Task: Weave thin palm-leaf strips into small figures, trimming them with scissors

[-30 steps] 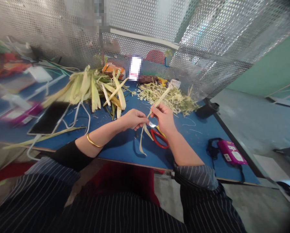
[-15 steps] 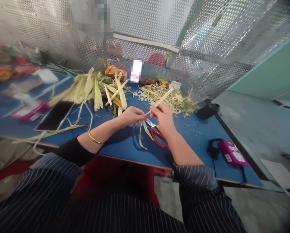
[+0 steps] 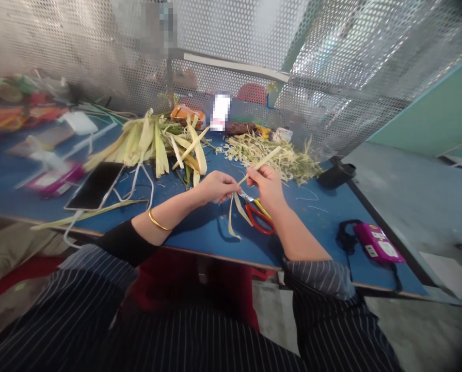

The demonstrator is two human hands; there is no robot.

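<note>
Nearest: striped sleeves, pushed up, the left one (image 3: 95, 258) and the right one (image 3: 319, 276), both cut off below by the frame. Gold bangle (image 3: 158, 221), one, on the left forearm. Blue table (image 3: 200, 235), front edge partly covered by the arms.

Left hand (image 3: 217, 187): thumb and fingers pinched on a husk strip (image 3: 267, 158), the lower fingers folded from sight. Right hand (image 3: 268, 188): pinched on the same piece farther up, its gripped portion hidden by the fingers. Scissors (image 3: 249, 214), red and yellow handles, beneath the hands; blade tips lost behind the left fingertips, contact with either hand impossible to tell.

Husk strip: held between the hands above the table; pale yellow-green, narrow, flat and straight, slanting up past the right hand. Below the left fingertips hang two thin, curling tails, paler; whether they are one with it is unclear.

Purple power unit (image 3: 380, 243), black cable, right. Dark-screened device (image 3: 95, 186), left. Black cylinder (image 3: 335, 176), right edge. Beyond: broad husks (image 3: 149, 142), heaped; shredded husk (image 3: 292, 163), loose pile. Orange packet (image 3: 188, 114), partly covered by husks. Far left, blurred clutter. Rearmost: perforated screen (image 3: 234, 31), cut off above
</note>
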